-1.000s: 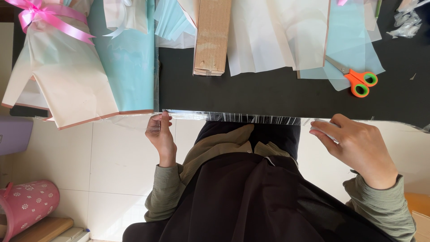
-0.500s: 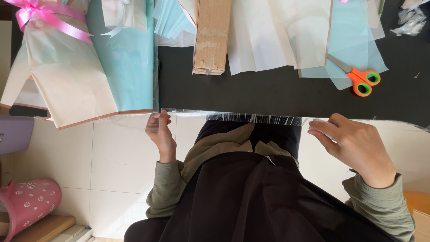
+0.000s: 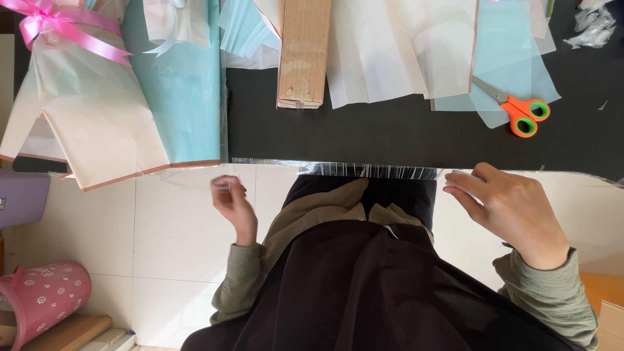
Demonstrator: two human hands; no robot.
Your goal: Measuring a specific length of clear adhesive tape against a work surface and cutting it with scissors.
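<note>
A strip of clear plastic film (image 3: 364, 170) lies stretched along the near edge of the black table (image 3: 390, 133). My left hand (image 3: 233, 207) pinches the film's left end just below the table edge, fingers closed. At the film's right end my right hand (image 3: 513, 211) grips it with curled fingers. Both hands hover over my lap, above the dark apron and olive sleeves.
On the table lie orange-and-green scissors (image 3: 523, 114), a cardboard box (image 3: 303, 52), white and pale blue wrapping sheets (image 3: 403, 52) and a wrapped bundle with a pink ribbon (image 3: 52, 26). A pink dotted bucket (image 3: 42, 299) and a purple bin (image 3: 23, 198) stand on the tiled floor at left.
My left hand has dropped a little from the table edge toward my body, still pinching the film. My right hand has hardly moved.
</note>
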